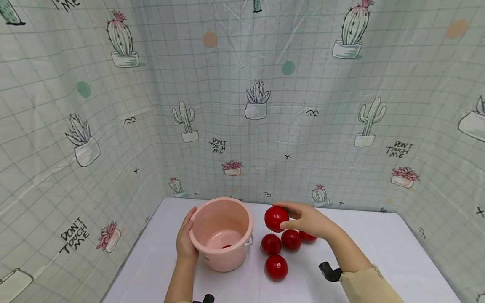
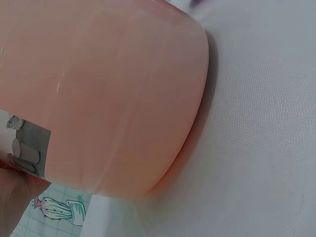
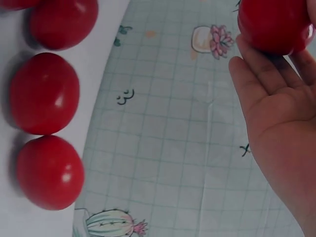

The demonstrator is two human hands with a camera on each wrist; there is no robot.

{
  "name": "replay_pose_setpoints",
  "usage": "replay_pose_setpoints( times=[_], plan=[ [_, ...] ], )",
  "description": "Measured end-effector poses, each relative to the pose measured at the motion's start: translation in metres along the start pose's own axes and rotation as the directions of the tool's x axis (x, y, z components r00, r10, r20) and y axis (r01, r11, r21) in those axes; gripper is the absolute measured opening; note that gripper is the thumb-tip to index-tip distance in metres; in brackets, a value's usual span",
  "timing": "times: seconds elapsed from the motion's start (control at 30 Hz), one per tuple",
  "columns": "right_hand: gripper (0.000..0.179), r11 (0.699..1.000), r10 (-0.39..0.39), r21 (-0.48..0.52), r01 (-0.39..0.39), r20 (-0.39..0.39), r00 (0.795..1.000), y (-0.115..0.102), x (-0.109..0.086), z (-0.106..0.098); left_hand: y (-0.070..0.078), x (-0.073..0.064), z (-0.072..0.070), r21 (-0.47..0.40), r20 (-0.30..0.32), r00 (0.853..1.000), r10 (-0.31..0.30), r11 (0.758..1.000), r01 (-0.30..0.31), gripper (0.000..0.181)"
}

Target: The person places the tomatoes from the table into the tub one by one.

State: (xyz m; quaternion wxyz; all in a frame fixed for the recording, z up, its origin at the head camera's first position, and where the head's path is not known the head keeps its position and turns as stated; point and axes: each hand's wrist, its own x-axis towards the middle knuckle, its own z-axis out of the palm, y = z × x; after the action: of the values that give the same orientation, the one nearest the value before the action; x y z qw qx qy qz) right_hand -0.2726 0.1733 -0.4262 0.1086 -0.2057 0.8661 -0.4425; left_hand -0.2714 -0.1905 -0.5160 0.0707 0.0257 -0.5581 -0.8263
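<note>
My left hand (image 1: 186,240) grips the left side of a pink bucket (image 1: 235,260), which stands upright on the white table. A sliver of red (image 1: 226,246) shows inside it, mostly hidden by the near rim. To the right, my right hand (image 1: 308,219) holds a glossy red tomato (image 1: 276,218) between thumb and fingers, raised above the others. Below that hand lie more tomatoes: one nearest me (image 1: 276,267), one behind it (image 1: 271,244), another beside that (image 1: 291,240), and one partly hidden by the hand (image 1: 307,236).
The white table (image 1: 363,269) meets a hanging cloth (image 1: 303,139) printed with cacti at the back and on both sides. A small white handle joint (image 1: 249,241) sticks out from the bucket's right side. On its outer wall is a printed label (image 2: 32,143).
</note>
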Motion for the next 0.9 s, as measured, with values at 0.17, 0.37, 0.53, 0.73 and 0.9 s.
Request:
replay_pose_setpoints(
  times=[0.17,0.37,0.53,0.73,0.9],
  plan=[
    [0.060,1.000,0.022,-0.008,-0.022,0.006,1.000,-0.013,0.013,-0.003,-0.001,0.001,0.000,0.001,-0.002,1.000,0.005,1.000,-0.005,0.047],
    [0.058,1.000,0.004,0.015,-0.005,0.034,0.999,-0.026,0.028,-0.001,-0.001,0.000,0.001,0.010,-0.007,1.000,0.014,1.000,-0.013,0.047],
    [0.058,1.000,0.001,0.010,-0.001,0.061,0.998,-0.036,0.039,0.001,0.000,0.000,0.001,-0.004,-0.002,1.000,0.011,1.000,-0.011,0.047],
    [0.058,1.000,-0.021,0.017,0.019,0.117,0.993,-0.047,0.053,0.007,0.000,0.000,0.002,-0.008,0.006,1.000,0.015,1.000,-0.015,0.047],
    [0.056,0.999,-0.022,-0.044,0.029,0.161,0.987,-0.054,0.066,0.014,0.000,0.000,0.001,-0.007,-0.002,1.000,0.012,1.000,-0.012,0.047]
  ],
)
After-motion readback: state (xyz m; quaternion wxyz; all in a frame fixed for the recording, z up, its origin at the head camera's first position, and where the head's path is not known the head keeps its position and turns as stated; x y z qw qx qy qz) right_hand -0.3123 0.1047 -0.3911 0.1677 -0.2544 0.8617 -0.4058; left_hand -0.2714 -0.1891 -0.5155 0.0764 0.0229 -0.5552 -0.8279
